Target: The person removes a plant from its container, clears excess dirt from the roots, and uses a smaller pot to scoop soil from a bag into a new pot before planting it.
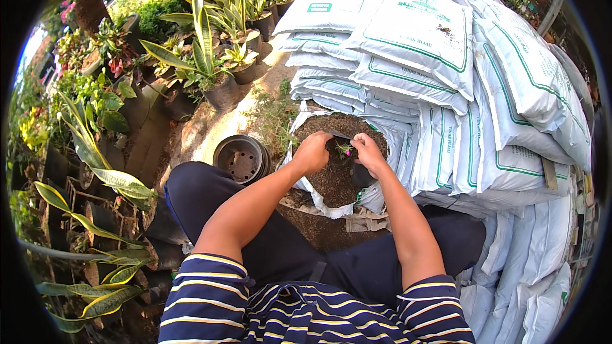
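Note:
An open white sack full of brown soil stands before my knees. Over it, my left hand is closed at one end of a thin dark strip, perhaps a blade or plastic; its kind is unclear. My right hand pinches near the strip's other end, and its fingertips are partly hidden. Just below the strip, between both hands, shows a small plant with a pink flower. Beneath my right hand a small black pot or plastic bag rests on the soil.
Stacked black pots with drainage holes stand left of the sack. White filled bags with green print are piled high at the far side and right. Potted snake plants and other greenery line the left. My bent knees flank the sack.

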`<action>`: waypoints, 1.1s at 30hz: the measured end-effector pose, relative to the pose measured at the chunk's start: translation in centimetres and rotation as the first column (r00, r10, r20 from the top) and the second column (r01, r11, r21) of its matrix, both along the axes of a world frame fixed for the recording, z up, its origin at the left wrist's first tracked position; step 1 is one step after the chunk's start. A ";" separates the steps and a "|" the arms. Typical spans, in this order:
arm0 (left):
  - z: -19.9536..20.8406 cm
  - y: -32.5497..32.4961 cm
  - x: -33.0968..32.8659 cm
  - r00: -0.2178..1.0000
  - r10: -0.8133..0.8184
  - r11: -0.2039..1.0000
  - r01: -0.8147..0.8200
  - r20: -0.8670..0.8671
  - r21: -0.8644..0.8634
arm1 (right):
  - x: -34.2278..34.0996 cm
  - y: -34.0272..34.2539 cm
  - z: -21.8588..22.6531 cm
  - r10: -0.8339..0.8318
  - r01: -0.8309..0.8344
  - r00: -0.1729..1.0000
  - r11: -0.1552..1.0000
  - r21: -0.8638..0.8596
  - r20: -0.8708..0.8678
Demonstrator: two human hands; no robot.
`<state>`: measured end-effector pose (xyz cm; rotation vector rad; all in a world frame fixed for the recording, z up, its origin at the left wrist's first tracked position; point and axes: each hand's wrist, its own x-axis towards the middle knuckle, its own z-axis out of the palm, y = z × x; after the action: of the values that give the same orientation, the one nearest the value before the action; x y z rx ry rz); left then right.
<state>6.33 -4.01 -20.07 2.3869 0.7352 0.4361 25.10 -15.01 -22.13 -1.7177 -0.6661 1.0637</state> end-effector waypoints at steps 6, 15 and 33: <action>6.3 1.3 -1.0 0.960 0.153 0.953 -0.080 0.237 -0.293 | 0.1 1.3 4.3 0.056 0.028 0.941 0.969 0.244 -0.332; 13.1 3.7 -4.0 0.885 0.190 0.860 0.059 0.425 -0.507 | -4.9 3.7 7.8 0.312 -0.040 0.648 0.925 0.378 -0.695; 7.1 25.8 -8.9 0.973 0.076 0.949 -0.139 -0.220 -0.283 | -8.6 13.5 2.8 0.221 0.078 0.525 0.949 0.305 -0.822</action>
<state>-2.59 21.81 -13.00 2.1327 0.9567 0.1092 16.47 -1.51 -19.28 -0.7033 -0.2197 1.5881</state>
